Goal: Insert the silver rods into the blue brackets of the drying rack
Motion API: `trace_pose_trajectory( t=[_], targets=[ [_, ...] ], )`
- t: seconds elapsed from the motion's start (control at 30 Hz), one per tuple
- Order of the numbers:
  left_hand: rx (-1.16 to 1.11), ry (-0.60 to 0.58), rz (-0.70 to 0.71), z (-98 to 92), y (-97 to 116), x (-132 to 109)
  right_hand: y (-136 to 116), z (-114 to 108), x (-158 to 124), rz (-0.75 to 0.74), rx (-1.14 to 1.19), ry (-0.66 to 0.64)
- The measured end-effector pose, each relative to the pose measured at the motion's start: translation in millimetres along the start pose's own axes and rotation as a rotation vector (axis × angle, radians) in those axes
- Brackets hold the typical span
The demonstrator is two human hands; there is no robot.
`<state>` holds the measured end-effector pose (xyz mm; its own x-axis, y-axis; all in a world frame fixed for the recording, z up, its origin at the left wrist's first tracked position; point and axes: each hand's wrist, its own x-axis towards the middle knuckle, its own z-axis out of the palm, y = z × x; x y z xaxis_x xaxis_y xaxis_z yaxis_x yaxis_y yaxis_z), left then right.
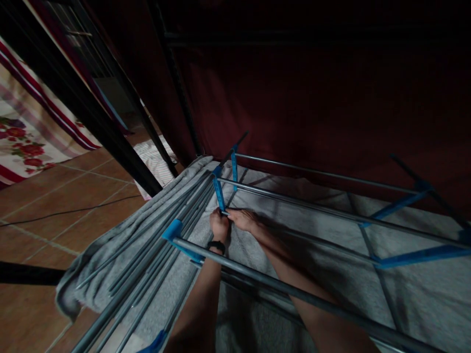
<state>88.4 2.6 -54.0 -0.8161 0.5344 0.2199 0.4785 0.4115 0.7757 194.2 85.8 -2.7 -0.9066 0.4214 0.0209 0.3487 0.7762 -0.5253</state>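
Note:
A frame of grey metal tubes joined by blue plastic brackets lies in front of me. Both my hands reach inside it to the lower end of an upright blue bracket. My left hand, with a black band at the wrist, has its fingers closed around that lower end. From the right, my right hand pinches a short bit of metal tube against the bracket. Exactly how tube and bracket meet is hidden by the fingers. A blue corner piece caps a nearer tube, which crosses above my forearms.
Several loose grey tubes lie to the left on a grey blanket. More blue brackets hold the frame at right. A black post slants at left, over a tiled floor with a cable. A dark red cloth hangs behind.

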Motion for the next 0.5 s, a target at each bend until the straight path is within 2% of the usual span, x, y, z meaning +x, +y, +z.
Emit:
trace_pose_trajectory(
  t=[0.1, 0.3, 0.5],
  targets=[
    [0.025, -0.027, 0.023, -0.4, -1, 0, 1, 0, 0, -0.005, 0.019, -0.001],
    [0.016, -0.020, -0.022, -0.5, 3, 2, 3, -1, 3, -0.029, 0.053, -0.008],
    [-0.069, -0.058, 0.012, -4.3, 3, 3, -16, 5, 3, 0.017, -0.134, 0.039]
  ],
)
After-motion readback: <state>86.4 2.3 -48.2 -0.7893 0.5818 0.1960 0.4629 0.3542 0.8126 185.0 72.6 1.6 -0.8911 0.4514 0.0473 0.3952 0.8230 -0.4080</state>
